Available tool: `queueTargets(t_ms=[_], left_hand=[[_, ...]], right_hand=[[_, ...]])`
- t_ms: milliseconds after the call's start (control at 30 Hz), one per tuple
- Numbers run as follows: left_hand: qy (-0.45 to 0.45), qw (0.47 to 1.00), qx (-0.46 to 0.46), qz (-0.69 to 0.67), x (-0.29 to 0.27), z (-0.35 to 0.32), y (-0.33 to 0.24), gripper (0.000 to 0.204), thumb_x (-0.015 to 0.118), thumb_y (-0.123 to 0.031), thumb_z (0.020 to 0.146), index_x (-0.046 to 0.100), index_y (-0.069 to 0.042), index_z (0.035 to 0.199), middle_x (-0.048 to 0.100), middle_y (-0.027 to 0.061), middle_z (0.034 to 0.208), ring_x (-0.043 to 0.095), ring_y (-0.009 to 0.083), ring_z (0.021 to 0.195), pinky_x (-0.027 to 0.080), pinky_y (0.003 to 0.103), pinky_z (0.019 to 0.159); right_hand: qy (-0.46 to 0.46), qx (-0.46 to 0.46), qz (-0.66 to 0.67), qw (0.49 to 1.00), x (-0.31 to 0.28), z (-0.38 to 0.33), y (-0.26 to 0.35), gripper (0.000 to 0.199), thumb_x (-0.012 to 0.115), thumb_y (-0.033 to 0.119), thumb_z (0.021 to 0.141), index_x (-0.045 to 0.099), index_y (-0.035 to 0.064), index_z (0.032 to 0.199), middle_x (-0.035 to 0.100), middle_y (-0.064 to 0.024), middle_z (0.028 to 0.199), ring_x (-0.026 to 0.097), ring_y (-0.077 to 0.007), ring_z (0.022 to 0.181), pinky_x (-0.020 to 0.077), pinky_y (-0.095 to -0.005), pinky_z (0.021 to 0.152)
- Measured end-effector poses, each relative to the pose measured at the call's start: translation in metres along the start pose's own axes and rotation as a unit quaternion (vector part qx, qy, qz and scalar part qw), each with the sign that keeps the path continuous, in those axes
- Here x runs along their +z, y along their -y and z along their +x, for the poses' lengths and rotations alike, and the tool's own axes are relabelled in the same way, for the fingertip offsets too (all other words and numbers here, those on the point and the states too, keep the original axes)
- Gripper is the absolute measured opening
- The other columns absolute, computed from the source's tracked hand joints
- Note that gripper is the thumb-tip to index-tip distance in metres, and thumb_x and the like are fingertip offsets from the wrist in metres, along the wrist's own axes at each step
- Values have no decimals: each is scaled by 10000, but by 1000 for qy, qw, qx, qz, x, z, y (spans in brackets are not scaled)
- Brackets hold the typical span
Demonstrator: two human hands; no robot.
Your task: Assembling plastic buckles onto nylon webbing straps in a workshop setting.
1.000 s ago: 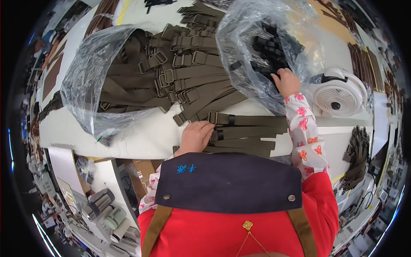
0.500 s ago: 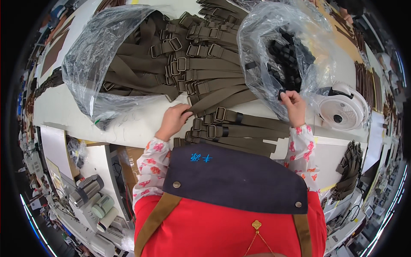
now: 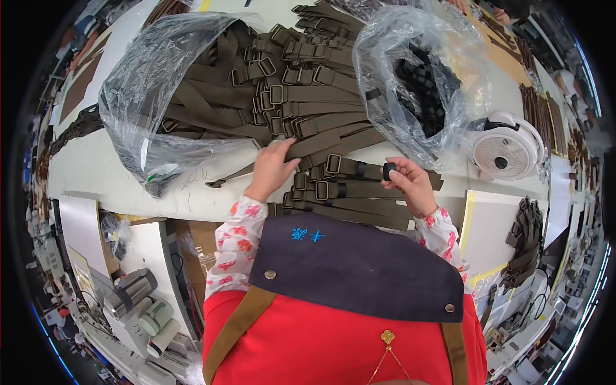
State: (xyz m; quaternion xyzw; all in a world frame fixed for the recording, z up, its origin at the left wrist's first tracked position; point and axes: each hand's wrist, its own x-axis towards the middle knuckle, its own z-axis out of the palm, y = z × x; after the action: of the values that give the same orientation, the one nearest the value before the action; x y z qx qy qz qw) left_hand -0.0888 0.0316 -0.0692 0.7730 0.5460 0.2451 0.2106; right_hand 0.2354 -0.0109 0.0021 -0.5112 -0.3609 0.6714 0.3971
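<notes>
Clearly the right hand (image 3: 410,186) pinches a small black buckle part (image 3: 389,171) at centre right, ready for fitting — the left hand (image 3: 273,168) presses open on an olive strap (image 3: 333,144), steadying it.

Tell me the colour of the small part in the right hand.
Black: the small plastic part pinched in the right hand, seen in the head view.

Long white sleeves with small red and pink flower shapes, bare left hand (image 3: 273,168) and right hand (image 3: 410,186), dark blue apron bib with little blue marks and round metal studs, brown straps, red top, small gold charm
</notes>
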Motion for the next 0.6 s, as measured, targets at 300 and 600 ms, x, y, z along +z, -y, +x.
queueTargets(t_ms=[300, 600], left_hand=[[-19, 964, 122, -236, 5, 43, -87, 258, 545, -8, 793, 602, -81, 1034, 605, 107, 893, 604, 286, 771, 490, 352, 677], [41, 954, 229, -188, -19, 28, -133, 306, 749, -102, 684, 606, -66, 952, 613, 57, 910, 617, 231, 737, 492, 304, 615]], right_hand=[[-11, 16, 31, 999, 6, -22, 4, 346, 588, 103, 894, 505, -28, 1203, 639, -116, 1030, 644, -158, 801, 525, -254, 704], [29, 29, 104, 994, 19, -23, 20, 337, 594, 128, 897, 524, -24, 1190, 637, -85, 953, 660, -165, 773, 522, -244, 697]])
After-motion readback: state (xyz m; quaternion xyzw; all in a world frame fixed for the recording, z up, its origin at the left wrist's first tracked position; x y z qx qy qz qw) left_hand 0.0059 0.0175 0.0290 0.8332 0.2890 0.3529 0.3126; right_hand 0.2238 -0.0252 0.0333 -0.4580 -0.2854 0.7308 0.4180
